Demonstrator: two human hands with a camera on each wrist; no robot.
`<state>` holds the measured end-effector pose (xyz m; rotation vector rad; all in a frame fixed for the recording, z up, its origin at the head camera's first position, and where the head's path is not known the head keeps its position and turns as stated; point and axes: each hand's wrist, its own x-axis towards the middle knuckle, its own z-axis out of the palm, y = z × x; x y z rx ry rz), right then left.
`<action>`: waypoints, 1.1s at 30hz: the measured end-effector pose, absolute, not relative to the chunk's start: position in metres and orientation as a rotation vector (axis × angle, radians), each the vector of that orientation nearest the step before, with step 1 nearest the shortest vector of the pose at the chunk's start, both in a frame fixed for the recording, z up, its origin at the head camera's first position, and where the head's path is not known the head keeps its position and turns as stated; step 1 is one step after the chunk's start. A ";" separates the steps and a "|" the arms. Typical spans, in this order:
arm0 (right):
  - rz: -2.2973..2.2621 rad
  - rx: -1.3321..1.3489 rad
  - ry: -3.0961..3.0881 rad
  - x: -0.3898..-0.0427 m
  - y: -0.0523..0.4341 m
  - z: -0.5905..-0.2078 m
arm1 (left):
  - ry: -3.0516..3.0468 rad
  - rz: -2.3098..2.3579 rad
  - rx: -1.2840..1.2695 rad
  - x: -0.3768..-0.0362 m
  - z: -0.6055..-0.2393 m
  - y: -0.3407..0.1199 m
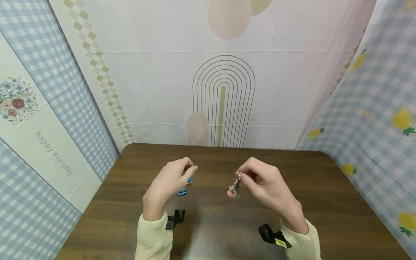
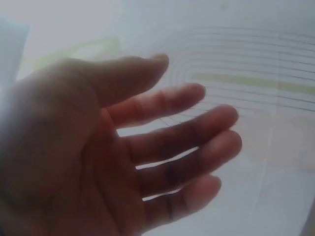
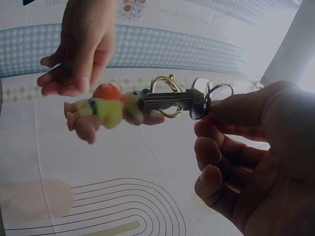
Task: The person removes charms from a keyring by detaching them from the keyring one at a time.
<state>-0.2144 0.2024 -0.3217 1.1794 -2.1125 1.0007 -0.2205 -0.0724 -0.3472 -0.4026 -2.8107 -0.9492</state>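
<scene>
A: Below both raised hands lies the brown table (image 1: 325, 187), with patterned cloth walls (image 1: 156, 79) behind and to either side. What does each hand have?

B: The right hand (image 1: 269, 187) pinches a key ring (image 3: 206, 93) between thumb and forefinger, the other fingers loosely curled. Under that pinch hang a silver key (image 3: 170, 100) and a small doll charm (image 3: 106, 112) in a yellow top with an orange cap. Holding by the ring probably lets the bunch swing free, clear of the table.

A: And the left hand (image 1: 169, 182)?

B: It holds nothing. The left wrist view shows the fingers (image 2: 182, 132) spread and nearly straight, palm bare. It hovers level with the pinch, a short gap apart.

A: Anything smaller?

B: Beneath the left hand, two small blue pieces (image 1: 182, 192) rest on the wood; what they are cannot be told.
</scene>
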 end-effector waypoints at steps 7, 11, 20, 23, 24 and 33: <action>1.014 1.201 -2.022 -0.216 0.201 -0.323 | -2.665 -0.906 -0.604 -0.207 -0.334 -0.051; 1.015 1.204 -2.002 -0.217 0.200 -0.323 | -2.595 -0.872 -0.690 -0.203 -0.330 -0.043; 1.016 1.230 -1.974 -0.218 0.199 -0.322 | -2.479 -0.914 -0.882 -0.197 -0.329 -0.028; 1.023 1.235 -1.969 -0.218 0.199 -0.321 | -2.447 -0.956 -0.946 -0.197 -0.329 -0.024; 1.023 1.234 -1.971 -0.218 0.199 -0.321 | -2.435 -0.968 -0.969 -0.197 -0.330 -0.023; 1.037 1.257 -1.962 -0.219 0.198 -0.323 | -2.379 -1.042 -1.077 -0.196 -0.331 -0.014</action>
